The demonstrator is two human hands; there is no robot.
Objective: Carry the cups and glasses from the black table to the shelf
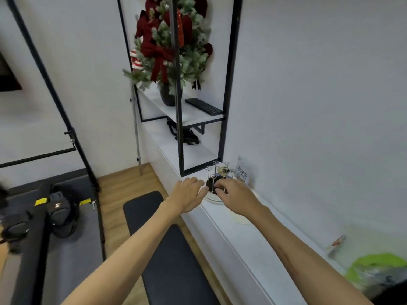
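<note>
Both hands: meet at one spot on the white shelf (222, 221), beside the black frame post (181, 128).
Right hand (236, 198): fingers curled on a dark cup (211, 184) at the wire cup rack (218, 172) — grasping it, as far as the blur allows.
Left hand (188, 195): fingers spread, tips just beside the cup on its left; whether they touch it I cannot tell.
Cup's place: between the two hands, over the rack's white round base (212, 198), among thin upright wires.
Beyond the grip: a small printed card (242, 172) against the wall, near the rack.
Risk — snagging: a wire prong may catch the rim if the cup comes down tilted.
Risk — tipping: the light rack may shift or topple if it is nudged sideways.
Risk — slip: letting go before the cup is seated may drop it off the shelf's front edge.
</note>
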